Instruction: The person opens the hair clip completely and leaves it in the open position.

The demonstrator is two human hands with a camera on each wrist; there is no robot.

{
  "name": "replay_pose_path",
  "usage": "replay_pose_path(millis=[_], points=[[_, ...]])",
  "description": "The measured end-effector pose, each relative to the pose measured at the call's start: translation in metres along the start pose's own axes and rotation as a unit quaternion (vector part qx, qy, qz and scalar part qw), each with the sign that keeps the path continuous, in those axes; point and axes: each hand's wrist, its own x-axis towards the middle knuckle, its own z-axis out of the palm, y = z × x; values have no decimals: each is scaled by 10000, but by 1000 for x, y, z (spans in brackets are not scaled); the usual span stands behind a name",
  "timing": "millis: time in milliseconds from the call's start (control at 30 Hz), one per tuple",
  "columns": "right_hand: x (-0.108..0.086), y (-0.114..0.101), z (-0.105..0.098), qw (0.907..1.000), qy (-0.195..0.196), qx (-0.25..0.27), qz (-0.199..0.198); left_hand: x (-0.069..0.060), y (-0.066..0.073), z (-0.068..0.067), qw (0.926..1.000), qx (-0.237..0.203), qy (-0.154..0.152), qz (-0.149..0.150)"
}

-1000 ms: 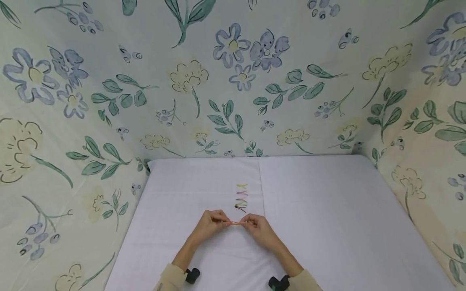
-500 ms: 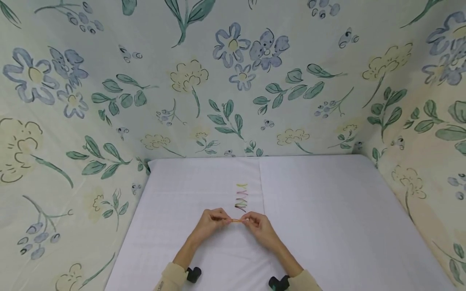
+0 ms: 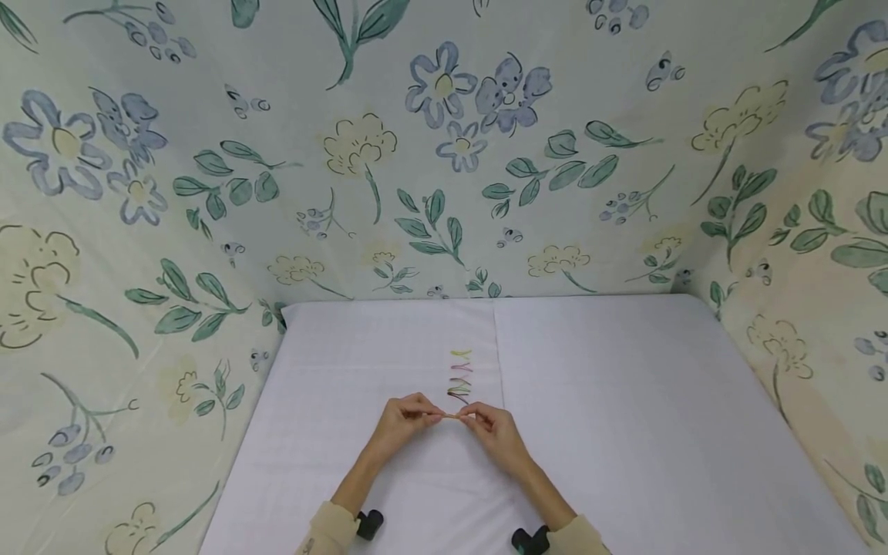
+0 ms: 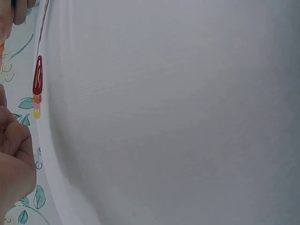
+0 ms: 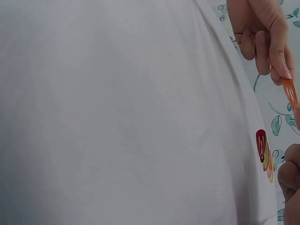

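In the head view, my left hand [image 3: 405, 424] and right hand [image 3: 496, 436] meet at the middle of the table. Fingertips of both hands pinch opposite ends of a small orange snap hair clip [image 3: 451, 416]. In the right wrist view the orange clip [image 5: 290, 92] shows slots along its body, its lower end covered by fingers. Just beyond the hands, several snap hair clips lie in a column: a dark red clip [image 3: 458, 397] nearest, then a pink clip [image 3: 461, 368] and a yellow clip [image 3: 461, 354] farthest. The dark red clip [image 4: 38, 77] also appears in the left wrist view.
A white cloth [image 3: 624, 401] with a seam covers the table. Floral curtains [image 3: 444, 185] hang behind and along both sides. A black wrist camera [image 3: 371, 525] sits by the left cuff, another black wrist camera [image 3: 530, 539] by the right.
Both hands have shifted slightly away from the body, toward the column of clips, still pinching the orange clip. The orange clip looks thinner from above than before.
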Motion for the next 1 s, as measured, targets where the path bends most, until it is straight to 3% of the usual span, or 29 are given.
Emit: replay_pose_path(millis=[133, 367, 600, 800, 900, 1000], points=[[0, 0, 2, 9989, -26, -134, -443, 1, 1, -2, 9997, 45, -92, 227], [2, -1, 0, 9958, -72, -404, -816, 0, 0, -6, 9996, 56, -151, 212], [1, -1, -1, 9936, -68, -624, -935, -1, -2, -6, 9999, -72, 121, -19], [-2, -2, 0, 9921, -136, -848, -916, -2, -3, -6, 9991, -296, 121, -271], [-2, 1, 1, 9821, 0, -1278, -1382, -3, -2, -5, 9983, -392, 83, -433], [-1, 4, 2, 9607, 379, -1730, -2138, -4, -2, -4, 9962, -530, 0, -693]])
